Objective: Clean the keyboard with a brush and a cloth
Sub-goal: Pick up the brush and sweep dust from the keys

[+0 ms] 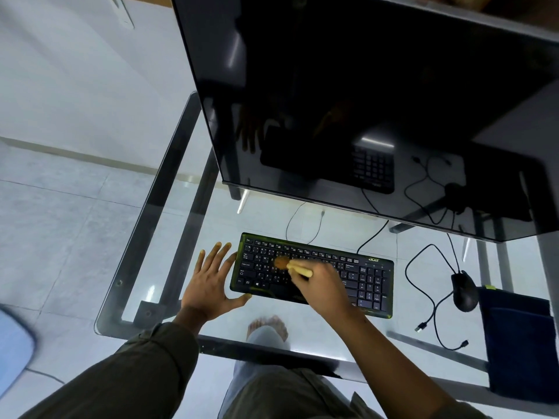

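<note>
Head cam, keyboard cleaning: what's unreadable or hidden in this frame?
- Brush: bristles motion-blurred; handle end buried in the right hand.
- Keyboard: middle keys covered by the right hand; legends too small to read.
- Dark blue cloth: partly cut off at the right edge.
- Left hand: touching the keyboard's end or only beside it, unclear.

Clear glass desk [169,285], matt black plastic keyboard [357,279], glossy dark monitor [363,101], navy cloth [520,343]

Glass desk [169,189], on it black keyboard [366,278], mouse [464,293], monitor [363,101], dark cloth [517,343]
</note>
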Available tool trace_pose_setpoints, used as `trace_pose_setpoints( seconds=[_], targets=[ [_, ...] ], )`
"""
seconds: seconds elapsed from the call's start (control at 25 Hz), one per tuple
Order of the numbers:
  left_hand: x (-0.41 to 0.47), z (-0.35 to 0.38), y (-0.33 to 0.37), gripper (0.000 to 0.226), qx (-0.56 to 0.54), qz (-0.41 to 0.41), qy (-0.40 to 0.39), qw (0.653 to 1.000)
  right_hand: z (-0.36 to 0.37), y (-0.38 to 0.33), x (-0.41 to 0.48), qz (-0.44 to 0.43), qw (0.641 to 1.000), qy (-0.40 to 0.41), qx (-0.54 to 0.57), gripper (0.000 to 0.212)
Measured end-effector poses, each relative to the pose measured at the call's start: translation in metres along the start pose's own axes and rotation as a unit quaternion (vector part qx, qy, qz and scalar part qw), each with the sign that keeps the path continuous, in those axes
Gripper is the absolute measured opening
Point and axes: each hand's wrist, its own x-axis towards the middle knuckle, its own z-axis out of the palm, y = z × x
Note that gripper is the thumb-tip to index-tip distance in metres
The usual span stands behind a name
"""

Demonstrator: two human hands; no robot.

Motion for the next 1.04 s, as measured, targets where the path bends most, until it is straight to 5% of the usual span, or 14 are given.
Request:
trace_pose_setpoints(
  seconds=[0.44, 0.8, 1.04],
  targets=[
    [-0.001, 0.000, -0.001, 0.101, 0.001, 0.002, 0.006, 1.000, -0.007, -0.004, 0.002, 0.002, 0.995, -0.095, -0.026, 0.022],
    [0.000, -0.001, -0.001, 0.101, 0.001, 0.000, 0.002, 1.000, -0.011, -0.008, 0.000, 0.055, 0.989, -0.081, -0.111, 0.022],
    [-0.001, -0.001, 0.000, 0.101, -0.002, 0.003, 0.004, 1.000, -0.009, -0.017, 0.004, 0.039, 0.994, -0.093, -0.033, 0.023]
  ],
)
